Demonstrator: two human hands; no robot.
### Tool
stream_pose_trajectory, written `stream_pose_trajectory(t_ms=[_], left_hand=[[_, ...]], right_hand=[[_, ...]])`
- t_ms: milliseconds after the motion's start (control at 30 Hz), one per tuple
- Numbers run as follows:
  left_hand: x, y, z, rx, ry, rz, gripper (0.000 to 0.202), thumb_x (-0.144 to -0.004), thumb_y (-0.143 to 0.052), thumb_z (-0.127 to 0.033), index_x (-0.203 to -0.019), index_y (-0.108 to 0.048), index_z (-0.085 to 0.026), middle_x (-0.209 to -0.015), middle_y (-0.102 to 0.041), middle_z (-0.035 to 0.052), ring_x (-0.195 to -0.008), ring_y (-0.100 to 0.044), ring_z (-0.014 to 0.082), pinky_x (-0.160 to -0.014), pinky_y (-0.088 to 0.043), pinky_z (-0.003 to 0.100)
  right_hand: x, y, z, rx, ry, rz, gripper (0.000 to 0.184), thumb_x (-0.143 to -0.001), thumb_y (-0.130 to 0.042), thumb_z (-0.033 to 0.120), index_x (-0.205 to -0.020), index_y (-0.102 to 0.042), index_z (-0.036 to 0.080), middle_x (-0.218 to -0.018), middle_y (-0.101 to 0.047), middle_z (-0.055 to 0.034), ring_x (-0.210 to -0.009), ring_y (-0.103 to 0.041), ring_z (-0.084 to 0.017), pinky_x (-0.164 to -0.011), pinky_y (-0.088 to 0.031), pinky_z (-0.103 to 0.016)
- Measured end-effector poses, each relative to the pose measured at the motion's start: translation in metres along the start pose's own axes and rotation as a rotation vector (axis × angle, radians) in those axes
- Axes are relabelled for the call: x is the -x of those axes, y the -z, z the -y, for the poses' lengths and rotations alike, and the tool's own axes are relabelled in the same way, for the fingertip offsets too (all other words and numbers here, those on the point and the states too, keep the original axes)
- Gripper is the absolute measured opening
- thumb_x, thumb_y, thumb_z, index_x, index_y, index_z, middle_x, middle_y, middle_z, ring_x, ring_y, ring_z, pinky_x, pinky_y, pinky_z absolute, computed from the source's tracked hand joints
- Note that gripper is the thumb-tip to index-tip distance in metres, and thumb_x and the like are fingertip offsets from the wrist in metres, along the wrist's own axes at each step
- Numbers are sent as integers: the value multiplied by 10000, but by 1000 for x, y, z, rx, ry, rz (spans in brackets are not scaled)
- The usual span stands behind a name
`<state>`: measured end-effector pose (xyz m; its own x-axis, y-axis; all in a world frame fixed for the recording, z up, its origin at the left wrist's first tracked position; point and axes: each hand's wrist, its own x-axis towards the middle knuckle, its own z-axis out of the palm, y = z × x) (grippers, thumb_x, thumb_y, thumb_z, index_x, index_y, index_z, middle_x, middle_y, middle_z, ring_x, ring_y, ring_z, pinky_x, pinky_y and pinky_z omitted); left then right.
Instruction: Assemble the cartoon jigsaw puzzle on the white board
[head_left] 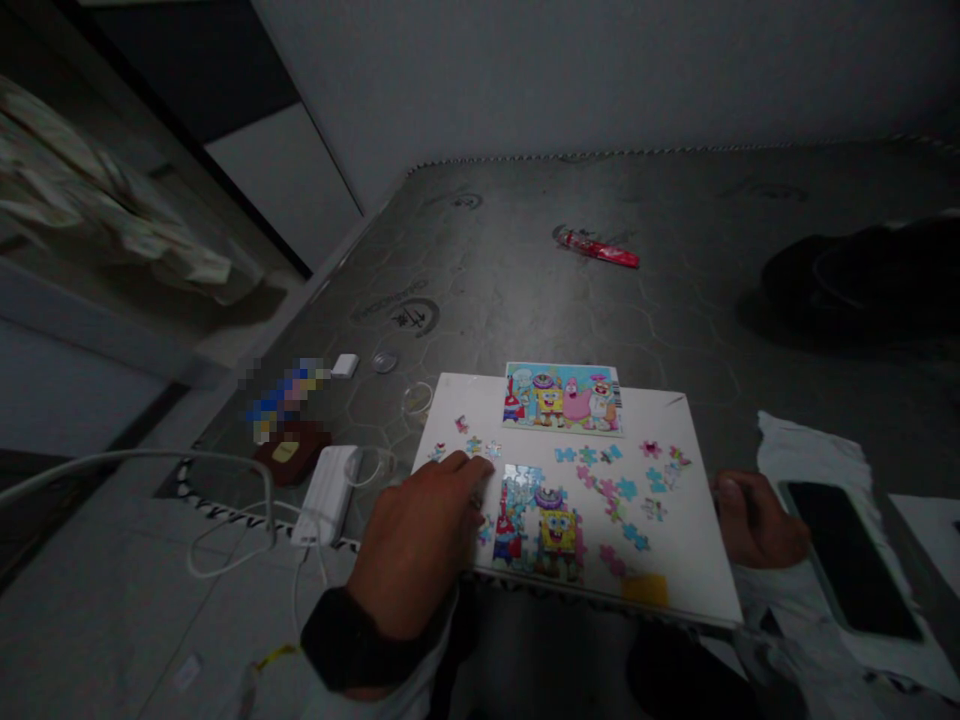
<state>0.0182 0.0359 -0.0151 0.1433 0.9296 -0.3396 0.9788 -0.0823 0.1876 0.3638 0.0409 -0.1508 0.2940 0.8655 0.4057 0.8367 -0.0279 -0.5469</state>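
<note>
left hand (412, 545) fingers together on spongebob puzzle (555, 530); right hand (754, 520) curled at board edge (694, 570)

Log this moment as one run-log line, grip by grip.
left grip: fingertips at jigsaw pieces | right grip: at white board edge | SpongeBob picture card: top of board

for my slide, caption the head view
Left hand touches jigsaw pieces on a white board, right hand at its edge

- A partly assembled SpongeBob jigsaw puzzle (544, 525) lies flat toward 6 o'clock on a white board (697, 570), with gaps still showing.
- Loose, multicoloured jigsaw pieces (607, 487) lie scattered flat, mostly at 2 o'clock from it.
- A printed picture card (562, 398) lies at the board's 12 o'clock edge.
</note>
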Motion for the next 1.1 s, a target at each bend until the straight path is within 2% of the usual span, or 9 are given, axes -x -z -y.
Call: stream_pose_trajectory(t_ms=[100,300,667,867,1100], left_hand=[[2,2,2,11,26,15,282,-884,-607,-174,-1137,-611,-300,-1118,-673,-15,-1047,-646,212,-786,-485,346],[2,5,0,48,24,56,231,-868,-629,-192,-1075,-624,-294,-1093,-674,-30,-1025,-649,222,-818,-476,377],[0,2,1,47,41,71,250,-859,-644,-195,-1092,-633,-284,-1088,-667,-18,-1016,-657,223,-819,-485,375],[0,6,-2,-3,85,66,273,-875,-655,-244,-1141,-621,-298,-1140,-654,-10,-1020,-663,223,-752,-475,349],[-3,10,-4,-80,180,20,163,-941,-588,-329,-1093,-626,-280,-1128,-654,9,-964,-667,229,-654,-429,314]], right_hand=[[0,1,5,10,13,-2,451,-990,-399,516,-898,-651,153,-702,-637,-69,-502,-504,-144,-535,-364,-293],[0,2,5,13,10,0,423,-988,-404,503,-916,-648,166,-699,-631,-68,-505,-495,-137,-531,-355,-289],[1,0,-3,-32,-24,24,429,-974,-419,547,-916,-641,185,-666,-614,-48,-489,-486,-143,-517,-359,-294],[0,2,1,-14,-20,24,390,-981,-417,507,-913,-632,188,-698,-630,-54,-496,-496,-140,-521,-360,-295],[0,0,-4,-22,-16,25,415,-961,-422,524,-919,-642,175,-721,-640,-75,-536,-523,-163,-542,-375,-299]])
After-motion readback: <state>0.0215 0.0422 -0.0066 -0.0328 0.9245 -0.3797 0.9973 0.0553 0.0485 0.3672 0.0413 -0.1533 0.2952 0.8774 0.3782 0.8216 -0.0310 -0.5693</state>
